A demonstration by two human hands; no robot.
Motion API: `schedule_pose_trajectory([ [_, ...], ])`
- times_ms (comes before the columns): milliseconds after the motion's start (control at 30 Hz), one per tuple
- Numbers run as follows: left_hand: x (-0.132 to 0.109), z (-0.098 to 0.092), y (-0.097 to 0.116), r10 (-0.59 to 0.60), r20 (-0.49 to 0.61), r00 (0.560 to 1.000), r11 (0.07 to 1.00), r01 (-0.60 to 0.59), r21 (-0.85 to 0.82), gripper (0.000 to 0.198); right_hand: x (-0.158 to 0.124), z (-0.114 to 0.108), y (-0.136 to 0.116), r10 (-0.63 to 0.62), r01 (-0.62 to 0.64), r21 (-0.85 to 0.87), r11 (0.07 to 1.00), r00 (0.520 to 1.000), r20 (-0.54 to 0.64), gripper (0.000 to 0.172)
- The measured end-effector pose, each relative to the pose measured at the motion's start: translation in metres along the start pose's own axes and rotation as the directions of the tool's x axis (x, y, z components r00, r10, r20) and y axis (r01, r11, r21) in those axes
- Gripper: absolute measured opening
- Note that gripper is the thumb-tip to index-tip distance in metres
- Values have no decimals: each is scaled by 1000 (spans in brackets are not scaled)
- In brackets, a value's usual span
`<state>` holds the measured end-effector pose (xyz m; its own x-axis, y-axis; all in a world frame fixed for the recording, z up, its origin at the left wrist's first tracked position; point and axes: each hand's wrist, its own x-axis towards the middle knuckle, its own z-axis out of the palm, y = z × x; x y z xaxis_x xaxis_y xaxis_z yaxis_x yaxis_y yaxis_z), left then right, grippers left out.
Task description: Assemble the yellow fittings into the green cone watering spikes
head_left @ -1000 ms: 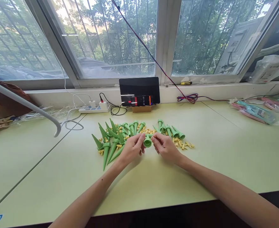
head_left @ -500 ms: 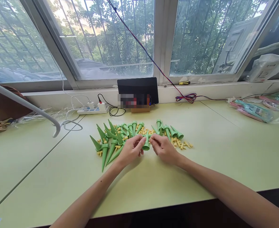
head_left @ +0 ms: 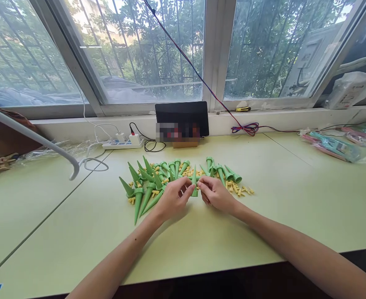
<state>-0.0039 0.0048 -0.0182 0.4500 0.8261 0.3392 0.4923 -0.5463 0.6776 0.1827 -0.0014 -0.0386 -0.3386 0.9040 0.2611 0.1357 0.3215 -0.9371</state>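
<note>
My left hand (head_left: 173, 198) and my right hand (head_left: 214, 194) meet over the pale green table (head_left: 201, 236), both pinched on one green cone-shaped spike (head_left: 194, 182) that stands tip up between the fingertips. Behind and to the left lies a pile of several green spikes (head_left: 145, 187). Small yellow plastic pieces (head_left: 240, 191) are scattered among them and to the right.
A black tablet (head_left: 182, 114) leans on the sill with a phone in front. A white power strip (head_left: 122, 143) with cables lies to the left, and a white curved tube (head_left: 30, 137) hangs over the table. Packaged goods (head_left: 335, 145) lie at the right.
The spike between my hands has turned from showing its open round end toward me to standing tip up. Both hands stayed in place.
</note>
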Motion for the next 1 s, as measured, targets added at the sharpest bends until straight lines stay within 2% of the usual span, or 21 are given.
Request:
schedule_pose_trajectory([
  [767,-1,3,-2,25,-55,998,1000,-24,10,15,3,-1,1,42,-42,145,989,999,5,28],
  [900,-1,3,-3,59,-75,995,998,-58,21,13,3,0,0,69,-71,217,974,997,18,30],
  [1000,0,2,-3,106,-91,990,994,-102,49,10,4,2,-2,137,-143,329,933,990,41,34],
])
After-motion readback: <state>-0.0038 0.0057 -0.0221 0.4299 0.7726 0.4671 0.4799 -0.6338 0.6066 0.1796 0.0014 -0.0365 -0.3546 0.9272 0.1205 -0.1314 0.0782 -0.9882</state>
